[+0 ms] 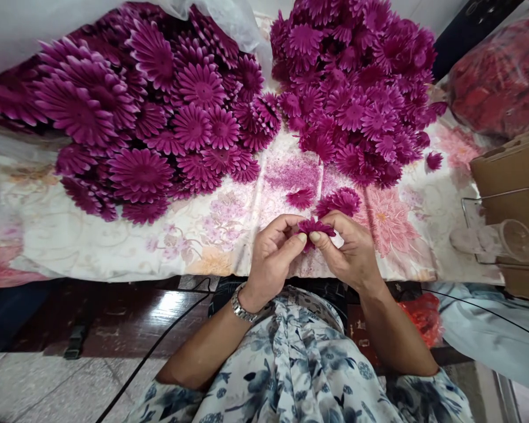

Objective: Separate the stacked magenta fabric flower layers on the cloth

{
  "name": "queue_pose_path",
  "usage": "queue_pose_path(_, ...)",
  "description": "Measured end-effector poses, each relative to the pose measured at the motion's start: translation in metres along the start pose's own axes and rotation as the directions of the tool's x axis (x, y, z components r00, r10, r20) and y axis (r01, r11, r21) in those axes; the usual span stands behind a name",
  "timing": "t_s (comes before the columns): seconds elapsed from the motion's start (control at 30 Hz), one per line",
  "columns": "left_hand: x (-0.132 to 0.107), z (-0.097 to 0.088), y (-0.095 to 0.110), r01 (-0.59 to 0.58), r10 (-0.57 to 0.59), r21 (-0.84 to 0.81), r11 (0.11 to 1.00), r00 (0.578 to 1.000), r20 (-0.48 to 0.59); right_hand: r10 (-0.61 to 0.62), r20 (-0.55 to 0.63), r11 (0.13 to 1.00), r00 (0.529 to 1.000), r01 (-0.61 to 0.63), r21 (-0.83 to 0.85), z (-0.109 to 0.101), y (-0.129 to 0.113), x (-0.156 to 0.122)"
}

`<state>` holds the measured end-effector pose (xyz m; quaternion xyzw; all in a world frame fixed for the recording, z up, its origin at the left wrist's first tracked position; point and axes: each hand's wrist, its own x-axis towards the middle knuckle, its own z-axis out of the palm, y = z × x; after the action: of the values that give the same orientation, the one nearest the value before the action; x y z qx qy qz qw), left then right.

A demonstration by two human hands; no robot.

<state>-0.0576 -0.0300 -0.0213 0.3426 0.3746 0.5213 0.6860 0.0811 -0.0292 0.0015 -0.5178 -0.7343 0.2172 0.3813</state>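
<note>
Head view: both hands (312, 249) pinch purple flower (316, 226) above table edge (158, 275).

Matt cloth flower (316, 227), printed cloth table cover (114, 247), shiny metal watch (242, 308), glossy plastic bag (502, 76).

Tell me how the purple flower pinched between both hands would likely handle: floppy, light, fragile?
Probably light: the flower is held by fingers of the left hand and right hand alone. Likely soft and floppy, as its thin petals seem to fold under the pinch. It may shed: purple dust lies on the cloth nearby.
</note>
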Motion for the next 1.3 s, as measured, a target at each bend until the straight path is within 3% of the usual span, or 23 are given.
queue_pose_path(0.13,0.001,0.002,0.002,0.081,-0.081,-0.012,0.997,0.996,0.035,-0.123,-0.020,0.984,0.992,0.120,-0.131,0.004,0.001,0.000)
queue_pose_path(0.33,0.002,0.005,0.000,0.079,-0.079,-0.016,0.997,0.997,-0.004,-0.207,-0.065,0.962,0.976,0.191,-0.194,0.008,0.005,0.000)
queue_pose_path(0.47,0.001,0.005,0.000,0.010,-0.009,0.005,1.000,1.000,-0.022,-0.273,-0.118,0.923,0.955,0.225,-0.314,0.009,0.006,0.000)
queue_pose_path(0.6,0.000,0.005,0.004,0.039,-0.039,0.014,0.999,0.999,-0.016,-0.251,-0.146,0.889,0.957,0.168,-0.427,0.004,0.010,0.001)
queue_pose_path(0.7,0.001,0.005,0.006,0.095,-0.096,-0.037,0.995,0.994,-0.046,-0.216,-0.269,0.892,0.939,0.078,-0.445,-0.007,0.018,0.005)
queue_pose_path(0.77,0.002,0.004,0.007,0.070,-0.073,-0.040,0.997,0.995,-0.067,-0.155,-0.324,0.890,0.933,-0.010,-0.456,-0.017,0.026,0.007)
queue_pose_path(0.9,0.005,0.004,0.008,0.020,-0.021,-0.016,1.000,0.996,-0.082,-0.078,-0.282,0.856,0.956,-0.081,-0.510,-0.032,0.030,0.010)
queue_pose_path(1.0,0.005,0.005,0.006,0.026,-0.030,-0.035,0.999,0.995,-0.092,-0.064,-0.197,0.926,0.978,-0.016,-0.376,-0.030,0.019,0.009)
queue_pose_path(1.07,0.004,0.005,0.004,-0.004,0.002,-0.031,1.000,0.998,-0.061,-0.047,-0.035,0.982,0.998,0.040,-0.186,-0.023,0.012,0.008)
queue_pose_path(1.13,0.003,0.004,0.002,-0.058,0.058,0.008,0.998,0.998,-0.030,-0.009,0.088,1.000,0.996,0.010,-0.013,-0.015,0.007,0.006)
queue_pose_path(1.23,0.002,0.002,-0.001,-0.108,0.108,0.063,0.992,0.994,0.002,0.053,0.087,0.995,0.995,-0.060,0.078,-0.005,0.006,0.002)
queue_pose_path(1.3,0.002,0.000,-0.002,-0.093,0.091,0.072,0.993,0.995,0.027,0.016,0.033,1.000,0.999,-0.017,0.024,-0.001,0.006,0.000)
